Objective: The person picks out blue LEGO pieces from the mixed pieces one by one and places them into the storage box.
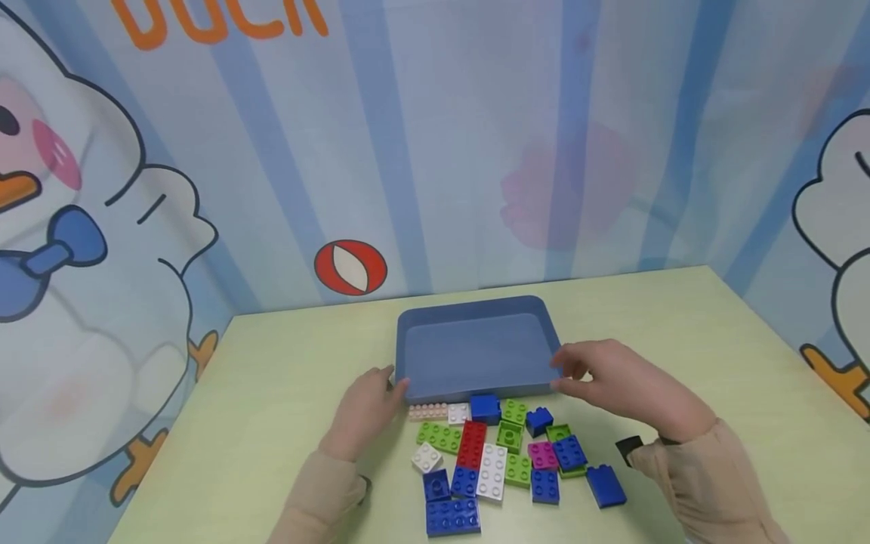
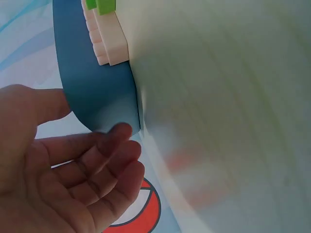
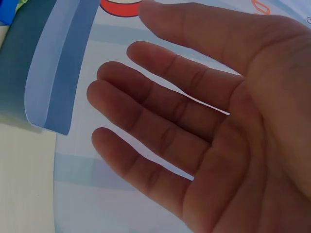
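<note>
Pale blue and striped, the backdrop [image 1: 462,166] rises behind everything, with a white cartoon bird [image 1: 88,363] printed large at its left. Before it spreads the light yellow-green table [image 1: 292,378]. On the table, near the middle of its far half, lies the blue-grey tray [image 1: 479,347], its inside bare and its near wall close to the bricks.

2 hands flank the tray. The right hand [image 1: 605,374] is at the near right corner; its wrist view shows relaxed, slightly bent fingers, spread a little and holding nothing, with a gap between them and the wall. The left hand [image 1: 367,408] holds the near left corner, thumb over the rim and bent fingers outside.

Among the bricks nearer the person, the long blue brick [image 1: 453,517] lies closest to the bottom edge, the long white brick [image 1: 492,472] above and right of it. A red brick [image 1: 472,444] leans up beside the white. Smaller still are a square white brick [image 1: 427,458] at the left and a square pink brick [image 1: 541,455] at the right.
</note>
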Motion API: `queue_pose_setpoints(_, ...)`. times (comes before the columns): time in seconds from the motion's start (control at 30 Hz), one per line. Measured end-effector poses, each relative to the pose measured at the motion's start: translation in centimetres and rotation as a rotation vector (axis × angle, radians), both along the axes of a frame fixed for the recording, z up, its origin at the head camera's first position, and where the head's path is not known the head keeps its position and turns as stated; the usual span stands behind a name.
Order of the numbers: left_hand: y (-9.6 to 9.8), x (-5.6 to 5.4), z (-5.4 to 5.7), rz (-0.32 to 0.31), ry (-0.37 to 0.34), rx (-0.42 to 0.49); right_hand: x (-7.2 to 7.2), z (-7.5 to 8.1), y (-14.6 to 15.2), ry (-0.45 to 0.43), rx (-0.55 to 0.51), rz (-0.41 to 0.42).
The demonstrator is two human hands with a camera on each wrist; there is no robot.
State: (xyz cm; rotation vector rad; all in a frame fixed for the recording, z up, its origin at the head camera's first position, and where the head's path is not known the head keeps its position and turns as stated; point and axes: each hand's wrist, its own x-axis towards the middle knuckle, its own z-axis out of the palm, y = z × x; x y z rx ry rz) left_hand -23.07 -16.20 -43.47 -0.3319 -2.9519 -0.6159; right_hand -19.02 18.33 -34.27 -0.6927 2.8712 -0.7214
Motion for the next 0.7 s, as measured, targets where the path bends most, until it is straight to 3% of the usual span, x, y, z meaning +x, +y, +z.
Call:
queue_pose_setpoints(0.27,0.0,0.0,0.1,-0.038,-0.056,0.083,-0.5,-1.8,-1.6,-0.131,0.038,0.004)
queue_pose_setpoints(0.47,0.1,0.0,-0.2,-0.001,-0.123,0.060,-1.0,-3.3,-2.7,-0.187,0.104,-0.046)
queue_pose_setpoints(0.7,0.0,0.2,-0.4,0.012,-0.202,0.057,-0.9,-4.3,-3.6,-0.216,0.138,-0.048)
